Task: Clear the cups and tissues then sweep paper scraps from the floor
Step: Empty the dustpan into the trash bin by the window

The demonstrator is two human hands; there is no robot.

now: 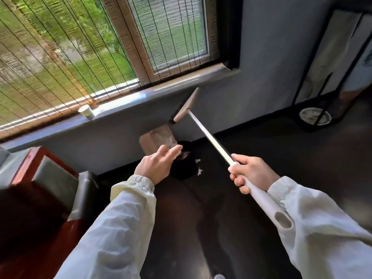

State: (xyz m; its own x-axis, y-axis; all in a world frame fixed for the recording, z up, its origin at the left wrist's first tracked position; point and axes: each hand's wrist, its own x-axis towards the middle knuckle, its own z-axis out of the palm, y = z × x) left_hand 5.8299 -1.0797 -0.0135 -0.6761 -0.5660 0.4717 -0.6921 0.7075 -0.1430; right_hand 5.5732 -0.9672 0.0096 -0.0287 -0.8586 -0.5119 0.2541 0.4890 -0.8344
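My right hand (249, 175) grips the white handle of a broom (209, 135). Its beige head (186, 104) is lifted off the floor, up against the grey wall under the window. My left hand (159, 164) stretches forward with straight fingers to the near edge of a beige dustpan (157, 136) holding pale scraps; I cannot tell whether they touch. A black bin (184, 168) sits on the floor just beyond that hand, with white paper scraps (199, 167) at its right side. A paper cup (85, 111) stands on the window sill.
A red-framed chair with a grey cushion (40, 174) stands at the left by the wall. A black metal stand with a round white base (315, 116) occupies the far right corner. The floor (261, 141) is dark and glossy. Bamboo blinds cover the window.
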